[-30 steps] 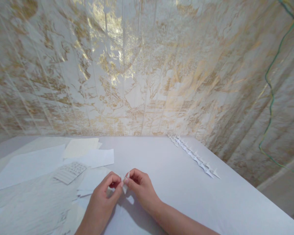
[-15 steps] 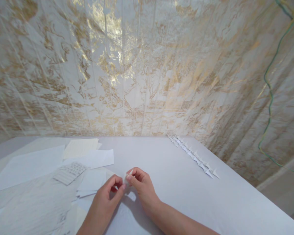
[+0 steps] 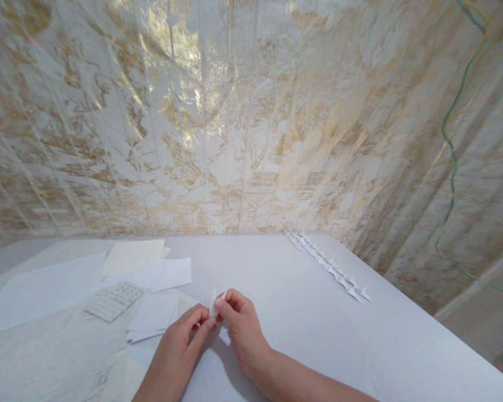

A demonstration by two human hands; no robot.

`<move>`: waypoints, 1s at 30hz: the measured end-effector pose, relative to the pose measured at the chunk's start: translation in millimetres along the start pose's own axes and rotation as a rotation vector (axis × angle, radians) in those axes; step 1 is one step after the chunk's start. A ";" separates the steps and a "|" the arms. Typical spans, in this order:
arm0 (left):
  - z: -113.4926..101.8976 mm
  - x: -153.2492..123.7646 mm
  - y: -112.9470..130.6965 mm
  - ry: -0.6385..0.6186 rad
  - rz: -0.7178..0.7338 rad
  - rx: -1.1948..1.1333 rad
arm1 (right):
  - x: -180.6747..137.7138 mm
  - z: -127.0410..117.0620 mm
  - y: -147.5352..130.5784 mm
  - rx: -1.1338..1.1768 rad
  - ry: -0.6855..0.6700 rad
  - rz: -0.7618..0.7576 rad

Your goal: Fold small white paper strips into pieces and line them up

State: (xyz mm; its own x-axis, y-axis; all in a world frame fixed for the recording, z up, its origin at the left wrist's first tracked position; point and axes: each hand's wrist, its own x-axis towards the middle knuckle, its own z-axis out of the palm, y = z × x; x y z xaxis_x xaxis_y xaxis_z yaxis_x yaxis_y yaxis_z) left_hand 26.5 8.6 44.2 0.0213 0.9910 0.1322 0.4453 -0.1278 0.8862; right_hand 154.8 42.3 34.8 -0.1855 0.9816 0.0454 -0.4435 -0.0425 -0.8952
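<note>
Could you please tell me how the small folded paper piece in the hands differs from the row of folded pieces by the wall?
The folded paper piece is single and pinched upright between the left hand and right hand; the row of folded pieces holds many, lying untouched on the table. The held piece is near the table's middle; the row runs along the right edge by the wall. Both are white paper with pointed tips.

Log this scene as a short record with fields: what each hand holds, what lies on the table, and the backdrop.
left hand: pinches the small folded white paper piece from the left
right hand: pinches the same piece from the right
table: white surface
left of hands: loose white paper sheets, one printed with a grid
far right: row of small folded white paper shapes
backdrop: gold-and-white patterned wall, green cord at right
</note>
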 end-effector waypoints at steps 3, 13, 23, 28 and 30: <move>-0.5 -1.4 -0.5 -0.010 -0.007 0.009 | 0.4 -0.2 -0.6 -0.004 0.010 -0.002; -3.6 -1.1 -5.7 -0.043 -0.001 0.029 | 5.5 -8.8 -4.8 -0.186 -0.014 -0.105; -13.0 6.0 -5.2 0.184 0.092 -0.022 | 6.5 -13.9 -2.6 -0.402 -0.091 -0.180; -11.8 5.2 -3.5 0.196 0.119 -0.032 | 3.1 -11.7 -2.9 -0.425 -0.130 -0.182; -11.4 4.0 -3.6 0.194 0.126 -0.036 | 3.2 -11.9 -2.8 -0.432 -0.132 -0.187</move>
State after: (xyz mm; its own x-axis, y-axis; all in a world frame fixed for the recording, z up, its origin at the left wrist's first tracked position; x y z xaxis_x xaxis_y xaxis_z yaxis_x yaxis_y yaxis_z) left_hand 14.7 12.6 46.7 -0.0994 0.9411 0.3232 0.4181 -0.2552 0.8718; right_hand 165.9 47.8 32.1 -0.2593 0.9318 0.2541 -0.0809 0.2412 -0.9671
